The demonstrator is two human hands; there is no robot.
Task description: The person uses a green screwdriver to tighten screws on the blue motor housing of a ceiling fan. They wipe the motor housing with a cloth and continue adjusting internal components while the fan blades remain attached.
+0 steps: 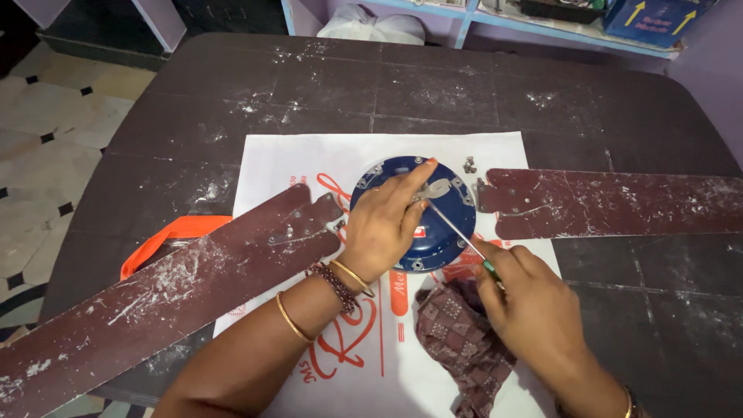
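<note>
- Blue metal fan motor housing (433,232) sits mid-frame on the white sheet (309,162); I see my left hand (385,224) pressed flat on it, fingers loose, grasping nothing.
- My right hand (526,306), lower right, is clenched around a screwdriver (457,230), tip on the housing.
- Brown blades (193,279) lie on both sides.

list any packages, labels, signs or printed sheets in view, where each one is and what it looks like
Printed sheet: flat on the dark table under the blue round fan housing; white rectangle with red lettering and swirls.
Blue box: on the shelf at the top right edge; dark blue with yellow arrows and pale print.
Small red label: on the fan housing, just beside the left hand; too small to make out further.
</note>
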